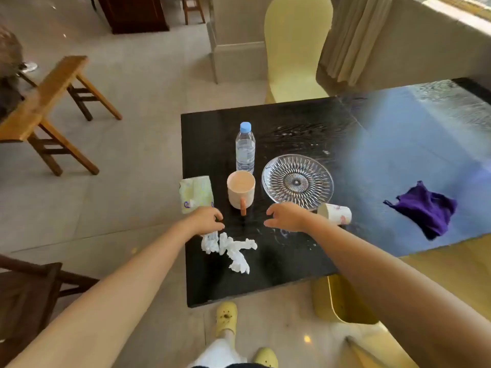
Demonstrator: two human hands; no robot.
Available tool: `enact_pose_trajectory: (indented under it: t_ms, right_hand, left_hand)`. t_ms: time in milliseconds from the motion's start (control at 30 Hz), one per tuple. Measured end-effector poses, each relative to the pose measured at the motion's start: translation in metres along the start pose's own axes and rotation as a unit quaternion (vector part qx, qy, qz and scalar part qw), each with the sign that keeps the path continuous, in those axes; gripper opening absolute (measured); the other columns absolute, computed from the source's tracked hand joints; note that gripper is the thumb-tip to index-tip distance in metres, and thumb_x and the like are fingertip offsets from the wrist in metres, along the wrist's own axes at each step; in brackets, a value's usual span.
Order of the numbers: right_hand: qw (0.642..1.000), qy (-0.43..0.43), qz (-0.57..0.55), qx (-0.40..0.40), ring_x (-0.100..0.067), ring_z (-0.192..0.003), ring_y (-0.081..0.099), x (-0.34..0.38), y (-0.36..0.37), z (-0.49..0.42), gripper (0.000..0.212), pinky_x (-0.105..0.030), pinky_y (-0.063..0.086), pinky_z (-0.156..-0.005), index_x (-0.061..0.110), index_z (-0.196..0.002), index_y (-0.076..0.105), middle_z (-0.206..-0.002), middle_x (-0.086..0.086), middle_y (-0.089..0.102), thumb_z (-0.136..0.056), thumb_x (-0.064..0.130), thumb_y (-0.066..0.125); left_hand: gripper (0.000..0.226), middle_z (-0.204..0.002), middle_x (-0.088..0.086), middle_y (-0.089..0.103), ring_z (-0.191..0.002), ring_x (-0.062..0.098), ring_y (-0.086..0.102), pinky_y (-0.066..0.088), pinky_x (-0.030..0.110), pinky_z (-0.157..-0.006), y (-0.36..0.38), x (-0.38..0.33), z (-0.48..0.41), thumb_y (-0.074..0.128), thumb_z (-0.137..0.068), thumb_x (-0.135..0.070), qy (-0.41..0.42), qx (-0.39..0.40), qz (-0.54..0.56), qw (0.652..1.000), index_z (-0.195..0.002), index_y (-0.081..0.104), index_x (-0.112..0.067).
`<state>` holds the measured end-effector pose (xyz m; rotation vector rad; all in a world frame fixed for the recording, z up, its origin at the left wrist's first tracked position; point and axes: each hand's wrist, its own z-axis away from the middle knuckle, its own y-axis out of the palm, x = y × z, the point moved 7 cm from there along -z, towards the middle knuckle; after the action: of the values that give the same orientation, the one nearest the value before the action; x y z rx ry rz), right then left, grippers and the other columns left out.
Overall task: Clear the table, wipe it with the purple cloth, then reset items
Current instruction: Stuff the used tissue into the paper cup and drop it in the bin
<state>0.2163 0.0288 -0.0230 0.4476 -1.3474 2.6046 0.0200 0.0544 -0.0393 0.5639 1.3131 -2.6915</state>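
Note:
On the black table (279, 282) stand a water bottle (245, 148), a peach mug (241, 189) with its handle toward me, and a clear glass plate (297, 181). A paper cup (337, 213) lies on its side by the plate. A tissue pack (196, 193) sits at the left edge, and crumpled white tissues (233, 249) lie near the front. The purple cloth (425, 208) rests crumpled at the right. My left hand (206, 220) hovers over the tissues with curled fingers, holding nothing. My right hand (287, 217) hovers open just in front of the mug and plate.
A yellow chair (297, 49) stands behind the table. A yellow bin (342, 304) sits on the floor under the table's front right. Wooden stools (53, 102) stand to the left, and a dark chair (29, 293) is at the lower left. My feet in yellow shoes (225, 318) are below.

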Motion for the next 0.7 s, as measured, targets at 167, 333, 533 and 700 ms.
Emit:
enact_pose_trajectory:
  t_ms: [167, 333, 533, 700]
  right_hand:
    - [0.999, 0.008, 0.014, 0.046, -0.03, -0.122, 0.05, 0.024, 0.061, -0.02, 0.06, -0.04, 0.042, -0.097, 0.015, -0.139, 0.041, -0.133, -0.013, 0.052, -0.088, 0.045, 0.056]
    - [0.995, -0.004, 0.096, 0.027, -0.032, -0.122, 0.046, 0.051, 0.1, -0.04, 0.065, -0.042, 0.045, -0.091, 0.015, -0.138, 0.038, -0.132, -0.011, 0.046, -0.085, 0.048, 0.058]
    - [0.989, 0.0, 0.147, -0.023, -0.03, -0.112, 0.046, 0.063, 0.126, -0.046, 0.043, -0.035, 0.045, -0.083, 0.008, -0.128, 0.045, -0.124, -0.01, 0.048, -0.089, 0.023, 0.058]
    - [0.997, 0.025, 0.049, -0.05, -0.028, -0.113, 0.047, 0.042, 0.112, -0.049, 0.033, -0.035, 0.047, -0.081, 0.009, -0.121, 0.049, -0.123, -0.009, 0.049, -0.089, 0.002, 0.051]
  left_hand:
    - [0.053, -0.136, 0.012, 0.047, -0.125, 0.029, 0.047, 0.042, 0.034, -0.1, 0.046, 0.038, -0.015, 0.055, -0.085, -0.018, -0.051, 0.026, -0.014, 0.998, -0.137, 0.046, -0.023]
    - [0.055, -0.131, 0.008, 0.046, -0.122, 0.028, 0.045, 0.042, 0.035, -0.095, 0.068, 0.051, -0.028, 0.058, -0.083, -0.02, -0.048, -0.014, 0.022, 0.999, -0.136, 0.046, -0.026]
    - [0.048, -0.123, 0.006, 0.046, -0.114, 0.024, 0.045, 0.043, 0.033, -0.091, 0.079, 0.058, -0.037, 0.056, -0.086, -0.015, -0.023, -0.042, 0.045, 0.998, -0.133, 0.049, -0.021]
    - [0.029, -0.112, 0.004, 0.05, -0.102, 0.022, 0.054, 0.042, 0.028, -0.08, 0.077, 0.061, -0.042, 0.058, -0.089, -0.016, -0.016, -0.055, 0.073, 0.996, -0.118, 0.062, -0.016]
